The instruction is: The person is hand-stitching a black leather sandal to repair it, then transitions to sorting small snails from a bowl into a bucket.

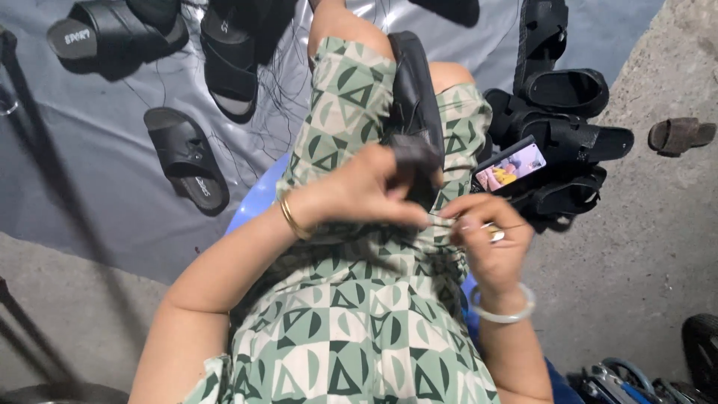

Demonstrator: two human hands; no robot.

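Observation:
A black sandal (413, 97) lies along my lap on a green patterned dress. My left hand (366, 191), with a gold bangle at the wrist, grips the sandal's near end between thumb and fingers. My right hand (490, 239), wearing a ring and a white bangle, pinches something thin, perhaps a needle or thread, right beside the left hand's fingertips. What it pinches is too small to make out.
A phone (510, 166) with a lit screen leans on a pile of black sandals (568, 135) at my right. More black sandals (187, 157) lie on a grey sheet (90, 187) to the left. Bare concrete floor (643, 247) lies to the right, with a brown sandal (680, 135) on it.

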